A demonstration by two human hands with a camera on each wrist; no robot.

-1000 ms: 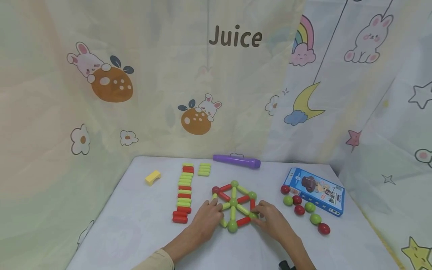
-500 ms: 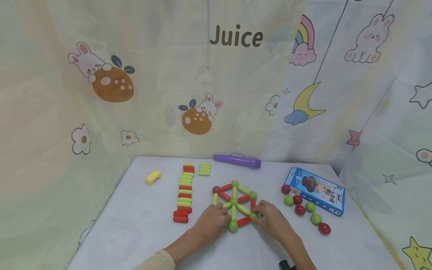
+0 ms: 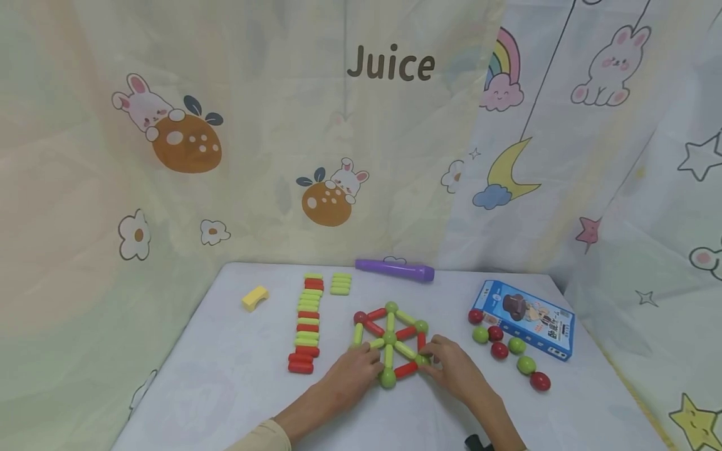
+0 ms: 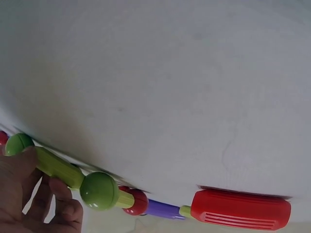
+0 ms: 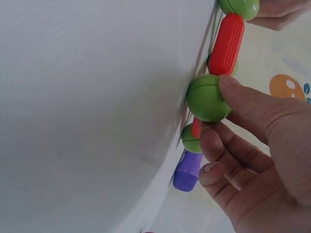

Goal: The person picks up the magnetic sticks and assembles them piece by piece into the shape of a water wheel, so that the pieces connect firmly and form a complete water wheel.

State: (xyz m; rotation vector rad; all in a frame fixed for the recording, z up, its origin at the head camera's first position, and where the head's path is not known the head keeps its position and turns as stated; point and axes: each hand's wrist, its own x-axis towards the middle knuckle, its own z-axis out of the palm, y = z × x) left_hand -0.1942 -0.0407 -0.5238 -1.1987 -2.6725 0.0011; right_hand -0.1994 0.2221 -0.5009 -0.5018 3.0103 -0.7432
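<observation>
A wheel-shaped frame of toy building rods and balls lies on the table, with a green ball (image 3: 390,338) at its hub. My left hand (image 3: 352,373) is at its lower left side; in the left wrist view it pinches a yellow-green rod (image 4: 58,167) between two green balls, the nearer being the green ball (image 4: 99,191). My right hand (image 3: 453,371) is at the lower right corner. Its thumb and fingers pinch a green corner ball (image 5: 209,98), to which a red rod (image 5: 227,44) joins. The left hand hides the frame's lower left corner in the head view.
Loose red and yellow-green rods (image 3: 307,329) form a column left of the frame, with a short yellow-green stack (image 3: 341,284) beyond. A yellow arched block (image 3: 256,298), purple toy microphone (image 3: 395,270) and blue box (image 3: 524,318) lie around. Several loose balls (image 3: 499,351) sit by the box.
My left hand has shifted right and toward the front ball, uncovering the left side rod and covering the lower left one. My right hand has stayed at its corner ball.
</observation>
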